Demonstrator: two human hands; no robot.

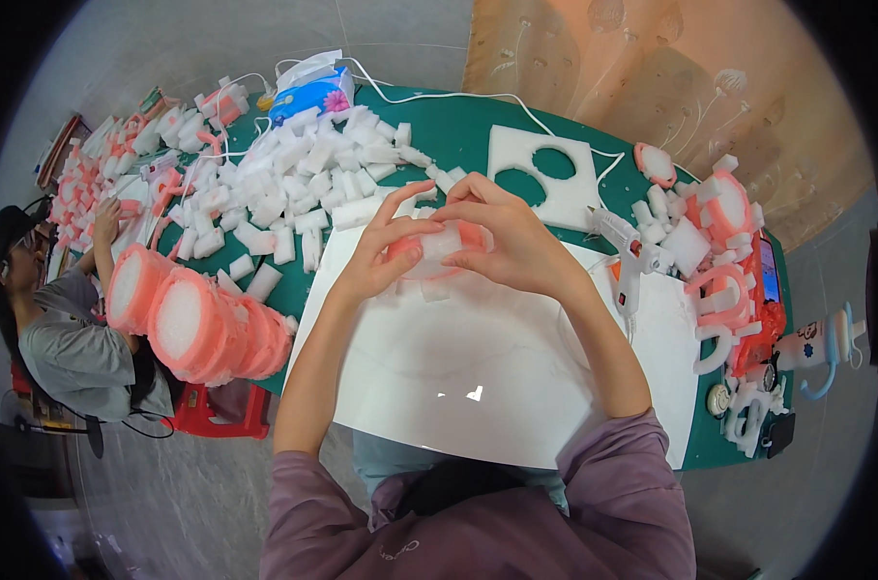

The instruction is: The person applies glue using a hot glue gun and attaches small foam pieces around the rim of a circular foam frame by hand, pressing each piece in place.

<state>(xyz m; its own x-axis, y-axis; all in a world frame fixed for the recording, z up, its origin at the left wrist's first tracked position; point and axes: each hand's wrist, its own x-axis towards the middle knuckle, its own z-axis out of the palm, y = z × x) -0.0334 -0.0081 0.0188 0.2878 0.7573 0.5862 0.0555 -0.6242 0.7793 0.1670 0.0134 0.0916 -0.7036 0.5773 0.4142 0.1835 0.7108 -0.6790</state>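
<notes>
— Right, hands first?
— Left hand (381, 253) and right hand (505, 242) both closed round one pink-and-white foam ring (437, 247), fingertips pinching its rim from either side. Left forefinger raised off the piece, pointing up and right. Ring held just above the white sheet (516, 387), over its far edge.

— Underneath?
— White sheet spread over a green table (478, 126), reaching to the near edge. A few small foam bits lying on it below the hands.

— Left of the hands?
— Big heap of white foam blocks (304, 179) across the green top. Nearer, a leaning stack of finished pink-rimmed foam discs (192, 324), lying on its side at the table's edge.

— Right?
— White glue gun (630, 253) resting just beside the right wrist, cord trailing back over the table. Behind the hands, a white foam square with round cut-outs (541, 169). Further right, more pink-and-white ring pieces (724, 290), some stacked, some loose.

— Far end?
— Blue-and-white box (311, 89) beyond the heap.

— Anyone else?
— Second person (62, 329) at far left in a grey top, one hand up among pink-and-white pieces on the table there. Well apart from the ring being held.
</notes>
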